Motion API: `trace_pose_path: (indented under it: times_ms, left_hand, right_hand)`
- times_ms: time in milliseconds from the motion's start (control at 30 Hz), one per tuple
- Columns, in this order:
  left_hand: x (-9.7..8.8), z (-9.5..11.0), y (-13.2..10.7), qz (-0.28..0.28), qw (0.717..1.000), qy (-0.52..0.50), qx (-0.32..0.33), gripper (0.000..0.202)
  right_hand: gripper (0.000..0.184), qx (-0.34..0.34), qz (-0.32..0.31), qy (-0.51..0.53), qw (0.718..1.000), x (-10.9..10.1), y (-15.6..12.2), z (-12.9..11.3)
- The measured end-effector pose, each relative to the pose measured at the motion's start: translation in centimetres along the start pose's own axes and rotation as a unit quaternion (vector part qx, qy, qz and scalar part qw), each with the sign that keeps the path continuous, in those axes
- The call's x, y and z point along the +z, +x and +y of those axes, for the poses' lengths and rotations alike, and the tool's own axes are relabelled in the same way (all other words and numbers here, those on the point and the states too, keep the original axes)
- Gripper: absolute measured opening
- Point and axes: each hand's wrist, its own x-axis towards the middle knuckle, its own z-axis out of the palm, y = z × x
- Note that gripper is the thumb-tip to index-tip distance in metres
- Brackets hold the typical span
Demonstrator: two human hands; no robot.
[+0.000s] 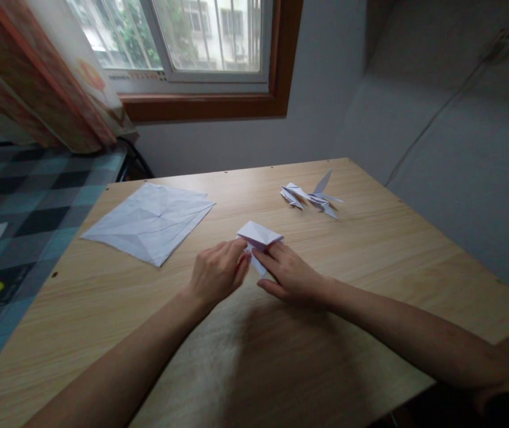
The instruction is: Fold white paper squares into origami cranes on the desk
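A small piece of folded white paper (259, 233) lies at the middle of the wooden table, with a raised flap at its far side and a narrow point toward me. My left hand (219, 268) is closed, its fingertips pinching the paper's left edge. From the right, my right hand (290, 272) holds the paper, fingers over and under its right side and the thumb apart near the narrow point. Parts of the paper are hidden behind the fingers of both hands.
Creased white paper sheets (156, 217) lie at the left on the table (370, 285). Folded paper figures (314, 196) stand at the back right. A checked cloth (58, 190) covers a surface at the left, beside a curtain (44, 65). A cable (436, 119) runs down the right wall.
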Motion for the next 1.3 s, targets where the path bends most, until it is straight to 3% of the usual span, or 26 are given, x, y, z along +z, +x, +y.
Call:
trace_pose_path:
  times_ms: [167,333,467,567,700,867,1100,1300]
  left_hand:
    - [0.1,-0.3,0.4,-0.101,0.993,-0.037,0.044,0.018]
    - [0.2,-0.4,0.8,-0.176,0.982,-0.063,0.009,0.023]
    - [0.4,-0.6,0.7,-0.173,0.98,-0.1,-0.005,0.022]
    - [0.6,-0.7,0.7,-0.187,0.975,-0.123,0.008,0.018]
    - [0.8,-1.0,0.5,-0.219,0.966,-0.139,0.014,0.025]
    - [0.9,-1.2,0.4,-0.223,0.961,-0.161,0.0,0.023]
    - [1.2,-1.2,0.3,-0.213,0.966,-0.142,0.016,0.025]
    - [1.3,-1.3,0.4,-0.207,0.967,-0.145,0.022,0.03]
  right_hand:
    - [0.061,0.031,0.0,0.031,0.999,0.0,0.1,0.0]
    - [0.046,0.006,-0.002,0.055,0.998,-1.3,0.3,0.5]
    - [0.033,-0.115,-0.02,-0.059,0.991,-2.6,0.1,1.7]
    - [0.027,-0.209,-0.031,-0.16,0.964,-3.8,0.5,2.5]
    - [0.028,-0.272,-0.067,-0.277,0.919,-5.8,2.1,2.6]
    - [0.024,-0.311,-0.118,-0.353,0.875,-6.7,3.9,2.4]
    - [0.022,-0.312,-0.144,-0.376,0.861,-5.7,4.8,1.9]
    - [0.019,-0.307,-0.14,-0.394,0.855,-6.4,4.9,1.9]
